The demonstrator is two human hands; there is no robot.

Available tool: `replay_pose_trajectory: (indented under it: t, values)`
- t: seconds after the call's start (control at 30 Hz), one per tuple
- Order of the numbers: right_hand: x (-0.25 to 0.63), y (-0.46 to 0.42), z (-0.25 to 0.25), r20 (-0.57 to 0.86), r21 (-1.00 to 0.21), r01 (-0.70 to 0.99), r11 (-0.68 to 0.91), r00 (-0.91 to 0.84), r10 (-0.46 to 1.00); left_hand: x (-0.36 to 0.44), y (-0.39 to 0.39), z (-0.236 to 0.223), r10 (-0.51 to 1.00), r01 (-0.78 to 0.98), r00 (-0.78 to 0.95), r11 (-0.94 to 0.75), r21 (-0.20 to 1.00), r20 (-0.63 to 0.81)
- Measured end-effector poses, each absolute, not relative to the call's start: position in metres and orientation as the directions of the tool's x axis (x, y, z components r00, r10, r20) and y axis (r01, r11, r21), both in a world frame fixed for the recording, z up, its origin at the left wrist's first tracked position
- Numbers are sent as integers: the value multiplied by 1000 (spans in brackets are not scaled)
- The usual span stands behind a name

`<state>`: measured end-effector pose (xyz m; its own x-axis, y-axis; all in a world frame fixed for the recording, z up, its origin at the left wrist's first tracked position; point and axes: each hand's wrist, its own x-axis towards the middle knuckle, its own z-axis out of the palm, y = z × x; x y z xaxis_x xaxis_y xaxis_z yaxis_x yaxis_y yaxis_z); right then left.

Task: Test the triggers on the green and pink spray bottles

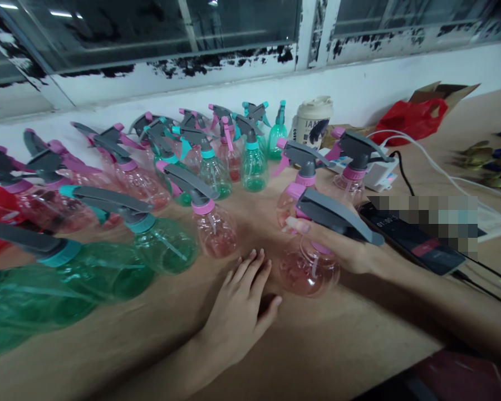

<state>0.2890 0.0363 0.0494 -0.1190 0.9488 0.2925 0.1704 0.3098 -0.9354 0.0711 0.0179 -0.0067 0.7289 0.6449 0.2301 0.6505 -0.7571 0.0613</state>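
My right hand is closed round the neck of a pink spray bottle, just under its grey and pink trigger head. The bottle stands about upright near the table's middle. To its left, my left hand lies palm down on the table with its fingers stretched out, holding nothing. Beyond those fingertips stands another pink bottle with a grey head. A green bottle with a turquoise collar is left of it. Two more pink bottles are right behind the held one, partly hidden by it.
Several pink and green spray bottles crowd the table's left and back. A paper cup stands by the wall. On the right are a phone, a white charger with cables, a red plastic bag and an opened carton.
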Motion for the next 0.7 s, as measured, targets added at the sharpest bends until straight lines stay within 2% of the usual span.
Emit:
replay_pose_trajectory:
  t: [0.23, 0.4, 0.5, 0.7]
  values:
    - [287, 31, 64, 323, -915, 218, 338, -105, 941, 71, 17, -7, 640, 646, 730, -761, 63, 240]
    - [285, 35, 64, 367, -906, 144, 397, -196, 909, 72, 17, -7, 643, 647, 729, -759, 72, 235]
    - [282, 34, 65, 393, -900, 116, 419, -193, 899, 72, 17, -7, 646, 650, 725, -756, 73, 238]
    - [281, 31, 69, 436, -860, 232, 455, -129, 891, 71, 18, -8, 636, 645, 731, -762, 55, 247]
